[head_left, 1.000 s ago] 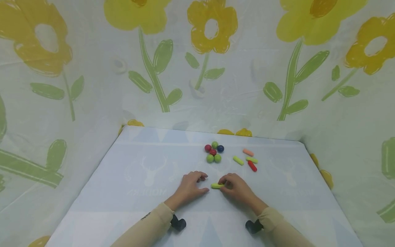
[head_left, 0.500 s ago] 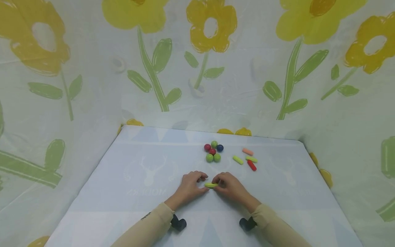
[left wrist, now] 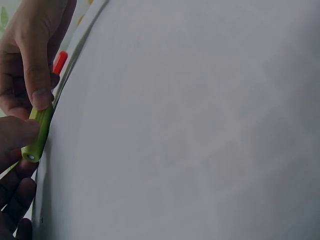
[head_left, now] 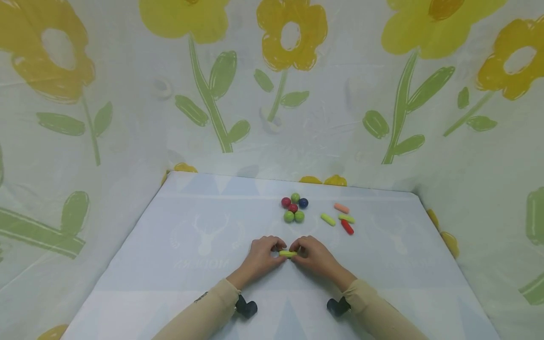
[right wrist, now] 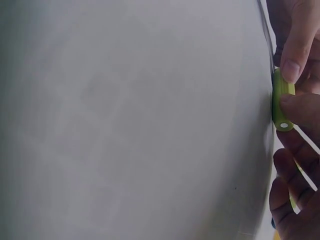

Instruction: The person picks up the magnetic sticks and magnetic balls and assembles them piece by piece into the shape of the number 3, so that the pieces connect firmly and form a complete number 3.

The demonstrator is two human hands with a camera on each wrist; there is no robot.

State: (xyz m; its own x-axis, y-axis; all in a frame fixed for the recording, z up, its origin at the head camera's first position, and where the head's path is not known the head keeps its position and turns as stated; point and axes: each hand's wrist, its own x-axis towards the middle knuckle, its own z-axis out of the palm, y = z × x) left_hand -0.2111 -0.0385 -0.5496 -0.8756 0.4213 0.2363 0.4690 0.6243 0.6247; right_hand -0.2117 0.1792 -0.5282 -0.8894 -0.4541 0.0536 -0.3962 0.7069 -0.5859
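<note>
Brought left, the stick [head_left: 287, 254] is seemingly pinched by left hand [head_left: 261, 256] and right hand [head_left: 316, 257]; if pulled unevenly, it could be dropped.

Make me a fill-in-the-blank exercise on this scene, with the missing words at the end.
1. The left hand and right hand together hold ____ yellow-green stick.
2. The balls include two red, one dark blue and ____ green.
3. Lying loose are an orange stick, two other yellow-green sticks and a fourth stick coloured ____.
4. From the person's viewpoint, the balls lie to the ____ of the loose sticks.

Missing words: one; three; red; left.
</note>
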